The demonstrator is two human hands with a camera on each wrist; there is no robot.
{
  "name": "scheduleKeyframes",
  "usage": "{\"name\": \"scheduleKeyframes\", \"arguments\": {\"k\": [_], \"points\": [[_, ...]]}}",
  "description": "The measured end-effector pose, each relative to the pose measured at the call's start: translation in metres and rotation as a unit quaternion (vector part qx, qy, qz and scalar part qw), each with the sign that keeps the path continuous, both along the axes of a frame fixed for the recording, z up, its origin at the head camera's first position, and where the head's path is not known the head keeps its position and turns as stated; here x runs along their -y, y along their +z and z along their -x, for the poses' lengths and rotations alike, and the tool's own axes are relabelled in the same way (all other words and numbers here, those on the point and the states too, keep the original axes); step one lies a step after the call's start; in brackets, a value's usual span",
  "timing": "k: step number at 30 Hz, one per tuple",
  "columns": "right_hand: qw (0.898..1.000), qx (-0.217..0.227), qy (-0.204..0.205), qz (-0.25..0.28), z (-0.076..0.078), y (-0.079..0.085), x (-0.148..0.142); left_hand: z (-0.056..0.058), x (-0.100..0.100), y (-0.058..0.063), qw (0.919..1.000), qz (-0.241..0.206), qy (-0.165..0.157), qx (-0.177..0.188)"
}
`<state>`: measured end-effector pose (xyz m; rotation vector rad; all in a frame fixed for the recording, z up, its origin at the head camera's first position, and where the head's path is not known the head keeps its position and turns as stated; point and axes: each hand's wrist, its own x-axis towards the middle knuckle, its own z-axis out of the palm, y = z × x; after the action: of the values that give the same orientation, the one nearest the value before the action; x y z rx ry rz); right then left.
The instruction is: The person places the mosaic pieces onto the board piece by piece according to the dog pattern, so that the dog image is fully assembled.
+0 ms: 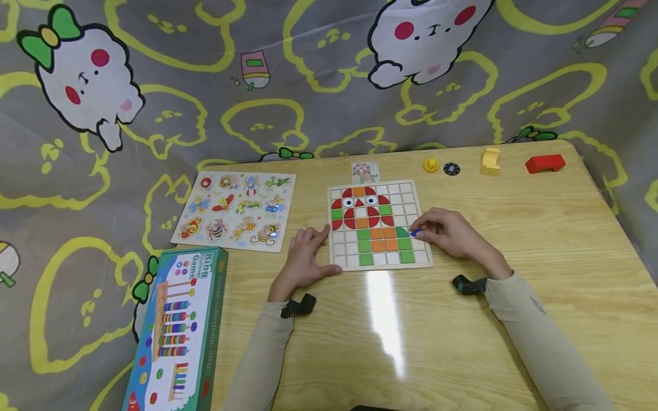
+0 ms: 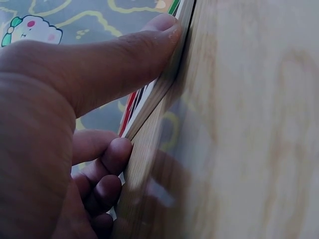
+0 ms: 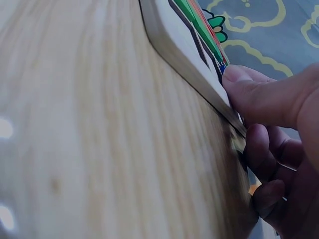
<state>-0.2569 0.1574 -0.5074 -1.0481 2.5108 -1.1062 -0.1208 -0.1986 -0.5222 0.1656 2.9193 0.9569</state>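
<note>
A square grid board point(image 1: 350, 249) lies on the table, with red, orange, green and white tiles and two eye tiles forming a figure. My left hand point(image 1: 302, 257) rests at its lower left corner, index fingertip on the left edge and thumb against the near edge. In the left wrist view the straight thumb point(image 2: 114, 64) presses the board's side. At the right edge my right hand point(image 1: 452, 231) pinches a small blue tile point(image 1: 415, 232) between thumb and index finger, beside a green rounded tile point(image 1: 402, 232). In the right wrist view the fingers mostly hide the blue tile.
A small picture card point(image 1: 365, 172) lies beyond the board. To the left are an insect puzzle board point(image 1: 239, 205) and a ring game box point(image 1: 180, 325). Along the back right stand a yellow duck point(image 1: 430, 165), a black chip point(image 1: 452, 169), a yellow block point(image 1: 490, 161) and a red arch block point(image 1: 545, 164).
</note>
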Motion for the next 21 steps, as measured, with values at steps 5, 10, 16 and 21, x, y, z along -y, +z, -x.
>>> {"name": "scheduleKeyframes", "arguments": {"k": [5,10,16,21], "points": [[1.0,0.004,-0.008,-0.005,0.001,0.001,-0.002,0.002,0.0,0.001,1.0,-0.006,-0.004,-0.002],[1.0,0.01,-0.009,-0.005,0.001,0.003,-0.003,0.003,-0.001,0.001,1.0,0.0,-0.008,-0.002],[0.999,0.041,-0.025,0.0,0.003,0.003,-0.009,0.003,-0.002,0.001,0.9999,-0.003,-0.013,-0.002],[0.994,0.1,-0.041,0.025,0.01,-0.001,-0.017,0.0,-0.001,0.002,0.9999,0.003,-0.009,0.006]]}}
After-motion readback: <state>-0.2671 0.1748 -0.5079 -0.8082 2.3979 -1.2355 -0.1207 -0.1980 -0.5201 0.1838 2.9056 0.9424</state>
